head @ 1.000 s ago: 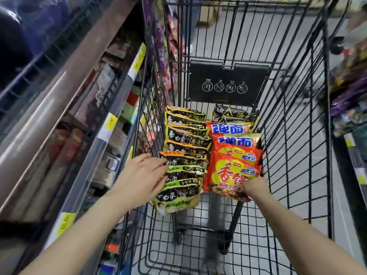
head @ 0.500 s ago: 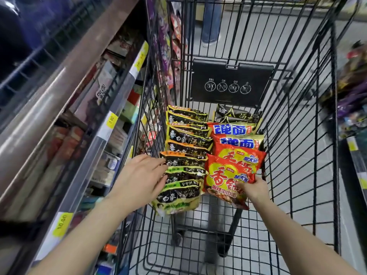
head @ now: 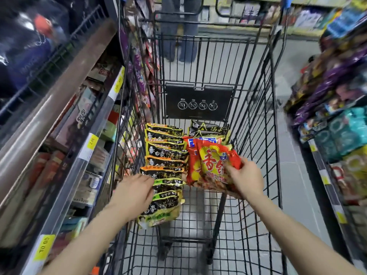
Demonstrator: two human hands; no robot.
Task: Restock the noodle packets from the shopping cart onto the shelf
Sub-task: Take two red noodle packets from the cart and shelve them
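Reaching into the shopping cart [head: 256, 120], the person works both hands at once, most likely so that each trip to the shelf moves more than one packet. The right hand [head: 245, 178] is clamped on the red noodle packet [head: 213, 165], fingers over its right edge and thumb underneath, and the packet is tipped up off the red stack behind it; gripping the edge rather than the flat face keeps the brittle noodles from being crushed, I judge. The left hand [head: 134, 192] lies spread, fingers apart, on the near end of the row of black noodle packets [head: 165, 155], touching them but not closed on any; it looks set to steady the row or peel off the front one. The black packets stand overlapped like tiles along the cart's left side, which lets each be slid out singly. The shelf [head: 85, 155] runs just beside the cart on the left, with yellow price tags [head: 92, 140] on its rail, so the carry will be short. Most packets remain in the cart, so restocking seems barely under way
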